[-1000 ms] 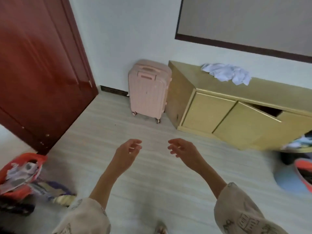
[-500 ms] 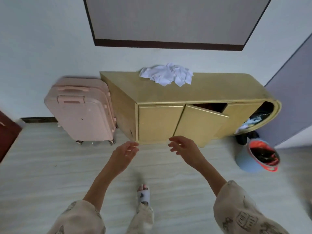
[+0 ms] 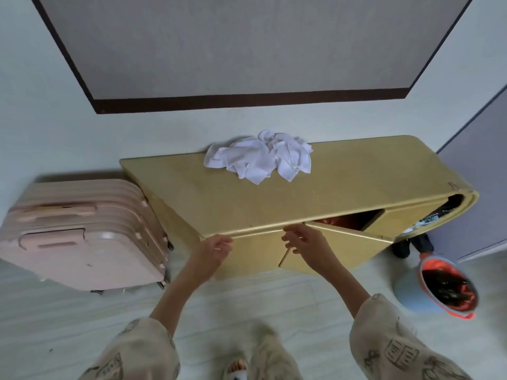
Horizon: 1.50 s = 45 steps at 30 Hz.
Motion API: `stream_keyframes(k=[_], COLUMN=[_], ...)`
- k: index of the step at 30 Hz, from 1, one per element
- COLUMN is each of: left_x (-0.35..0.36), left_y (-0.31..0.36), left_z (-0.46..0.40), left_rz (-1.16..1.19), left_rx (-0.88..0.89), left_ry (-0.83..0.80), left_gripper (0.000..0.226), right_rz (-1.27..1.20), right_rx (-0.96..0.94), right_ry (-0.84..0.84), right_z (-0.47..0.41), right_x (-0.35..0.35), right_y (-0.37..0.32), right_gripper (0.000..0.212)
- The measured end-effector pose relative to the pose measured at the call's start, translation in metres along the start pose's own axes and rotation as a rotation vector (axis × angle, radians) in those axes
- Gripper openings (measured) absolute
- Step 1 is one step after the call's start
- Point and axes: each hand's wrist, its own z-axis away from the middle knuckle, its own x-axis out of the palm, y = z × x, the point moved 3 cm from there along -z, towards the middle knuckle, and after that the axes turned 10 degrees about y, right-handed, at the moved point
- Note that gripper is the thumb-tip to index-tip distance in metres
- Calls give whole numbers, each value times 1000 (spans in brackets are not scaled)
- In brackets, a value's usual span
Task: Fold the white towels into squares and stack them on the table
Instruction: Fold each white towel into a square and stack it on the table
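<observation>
One heap white towels [image 3: 259, 158] on table [image 3: 343, 187]; 2 hands [image 3: 212, 249] [image 3: 307, 242] empty.

Yellow cabinet [image 3: 343, 187] standing against wall, carrying crumpled white towels [image 3: 260, 157] near back edge of top.

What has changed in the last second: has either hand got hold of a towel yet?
No. The person turned from the door and walked up to the yellow cabinet. Left hand and right hand remain empty; the crumpled white towels lie untouched.
</observation>
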Motion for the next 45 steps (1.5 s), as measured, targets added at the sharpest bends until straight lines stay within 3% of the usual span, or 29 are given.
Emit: stream_keyframes(k=[7, 12, 17, 21, 26, 31, 36, 38, 40, 45], left_x=[3, 0, -1, -1, 1, -4, -17, -16, -10, -8], left_y=[-18, -25, -32, -41, -47, -39, -11, 1, 9, 13], left_z=[-115, -204, -274, -304, -321, -339, -366, -378, -386, -368], left_rz=[-28, -41, -27, -13, -1, -6, -173, -260, -279, -211], left_rx=[-145, -275, -359, -382, -400, -360, -86, 57, 132, 18], left_ry=[-15, 20, 30, 42, 58, 57, 133, 121, 110, 179], left_gripper=[23, 18, 13, 13, 12, 13, 53, 57, 47, 12], right_rz=[62, 63, 88, 133, 97, 126, 133, 137, 140, 43], right_rx=[39, 156, 265, 332, 424, 244, 5, -51, -116, -183], right_ry=[-61, -110, -103, -20, 85, 42, -50, -87, -103, 39], right_z=[-138, -255, -354, -406, -424, -422, -385, -368, -356, -338], right_x=[40, 77, 110, 133, 144, 143, 129, 122, 114, 83], right_y=[-7, -13, -23, -19, -14, -37, -81, -97, -113, -143], right_gripper=[14, 27, 29, 46, 32, 15, 18, 16, 10, 19])
